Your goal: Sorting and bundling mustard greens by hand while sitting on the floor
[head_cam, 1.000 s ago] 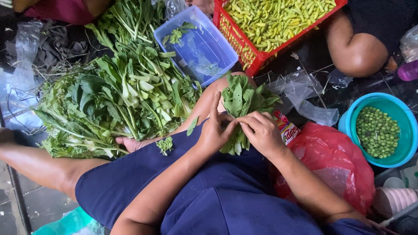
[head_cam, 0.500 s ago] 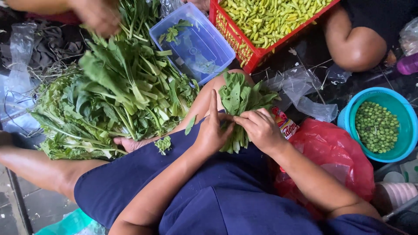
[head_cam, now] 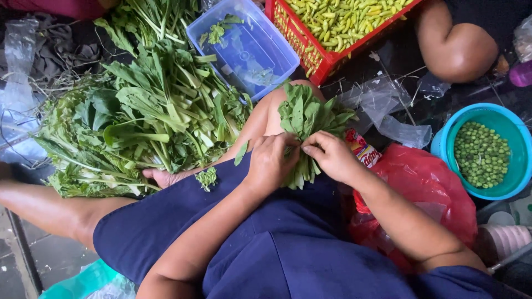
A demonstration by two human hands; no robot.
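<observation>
A dark floor [head_cam: 410,72] crowded with produce surrounds a blue-clad lap. On it, the left hand [head_cam: 270,160] and right hand [head_cam: 331,156] meet, fingers pinching a leaf bundle [head_cam: 305,119] resting against the knee. A red bag [head_cam: 421,188] crowds the right; a greens pile [head_cam: 138,122] fills the left. Beyond stand a blue tub [head_cam: 260,52], red crate [head_cam: 302,41] and teal bowl [head_cam: 515,166].

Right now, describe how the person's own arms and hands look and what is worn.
Both forearms are bare to the upper arm, with no sleeves reaching them. The left hand and right hand are gloveless; no rings, watch or bracelets show. The person wears a dark navy blue garment covering torso and lap.
</observation>
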